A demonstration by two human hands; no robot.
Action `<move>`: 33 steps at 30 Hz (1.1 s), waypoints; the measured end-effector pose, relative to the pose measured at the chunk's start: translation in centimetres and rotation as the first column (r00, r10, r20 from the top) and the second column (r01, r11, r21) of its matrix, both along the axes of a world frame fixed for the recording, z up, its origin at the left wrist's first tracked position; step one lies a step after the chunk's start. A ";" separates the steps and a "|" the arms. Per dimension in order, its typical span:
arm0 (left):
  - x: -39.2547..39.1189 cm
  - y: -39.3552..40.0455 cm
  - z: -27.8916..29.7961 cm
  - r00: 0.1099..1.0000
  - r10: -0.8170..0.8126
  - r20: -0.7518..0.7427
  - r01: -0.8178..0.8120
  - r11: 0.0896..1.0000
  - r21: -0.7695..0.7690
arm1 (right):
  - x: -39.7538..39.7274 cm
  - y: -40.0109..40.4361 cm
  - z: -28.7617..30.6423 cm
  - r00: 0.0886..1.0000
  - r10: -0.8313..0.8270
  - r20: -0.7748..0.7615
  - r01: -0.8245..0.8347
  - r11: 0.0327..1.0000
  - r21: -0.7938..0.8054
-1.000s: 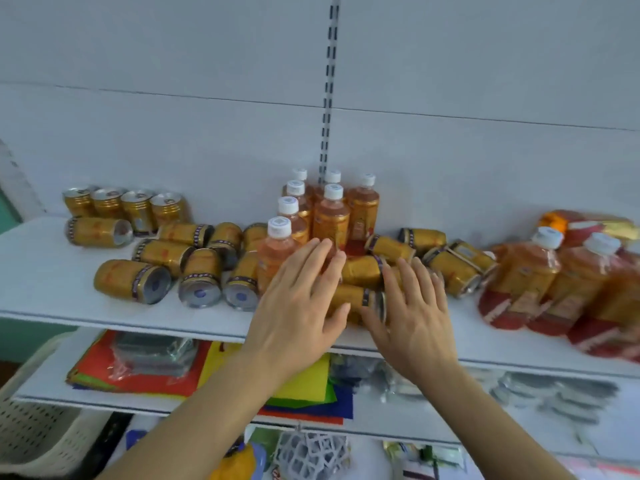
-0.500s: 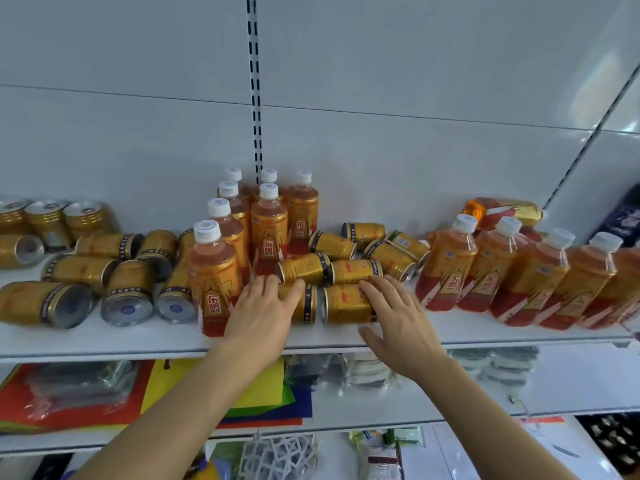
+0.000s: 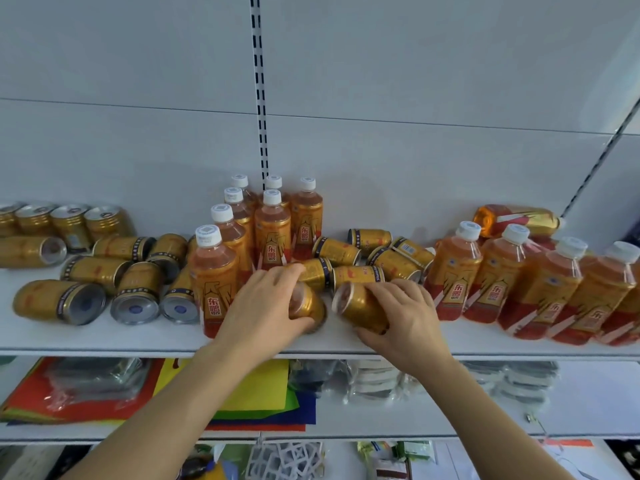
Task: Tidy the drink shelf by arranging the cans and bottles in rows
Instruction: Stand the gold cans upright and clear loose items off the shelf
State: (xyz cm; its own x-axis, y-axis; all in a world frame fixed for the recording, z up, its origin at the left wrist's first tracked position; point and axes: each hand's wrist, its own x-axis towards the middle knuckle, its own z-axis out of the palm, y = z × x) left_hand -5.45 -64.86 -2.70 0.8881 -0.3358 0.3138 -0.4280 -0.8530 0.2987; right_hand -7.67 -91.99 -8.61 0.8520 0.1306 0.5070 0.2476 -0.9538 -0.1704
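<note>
A white drink shelf carries gold cans and orange bottles with white caps. Several bottles stand upright in short rows at the middle. My left hand is shut on a gold can near the shelf's front edge. My right hand is shut on a second gold can beside it; both cans are tilted. More cans lie on their sides just behind. At the left, several cans lie toppled, and others stand upright at the back. Leaning bottles crowd the right.
One bottle lies flat against the back wall at the right. A slotted upright runs up the white wall panel. A lower shelf holds coloured felt sheets and packets in clear wrap.
Both hands went from resting flat on the front cans to closing around one each and tipping them up. The view shifted right, then moved closer.
</note>
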 end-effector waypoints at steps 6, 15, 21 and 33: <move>-0.5 -1.1 -0.1 0.997 0.027 -0.073 -0.042 0.979 -0.202 | -0.5 1.7 0.0 0.980 -0.044 -0.193 0.126 0.890 0.437; -1.3 -1.9 -4.7 0.980 0.125 -0.154 -0.180 0.883 -0.433 | -0.8 3.1 -1.9 0.977 0.063 -0.202 0.053 0.851 0.523; -2.8 -1.1 -4.5 0.991 0.056 -0.125 -0.110 0.872 -0.477 | -1.9 3.7 -1.4 0.999 0.032 -0.036 -0.012 0.893 0.449; -8.5 12.0 -3.0 0.998 0.026 0.050 0.008 0.806 -0.592 | -6.6 17.6 2.4 0.954 0.124 0.274 -0.238 0.869 0.434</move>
State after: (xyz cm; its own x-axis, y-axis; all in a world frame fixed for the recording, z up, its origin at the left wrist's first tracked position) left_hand -13.93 -52.90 -5.69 0.8664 -0.0615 0.4956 -0.4511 -0.5219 0.7239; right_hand -14.27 -74.42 -6.19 0.6879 -0.0240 0.7254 0.4945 -0.7161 -0.4926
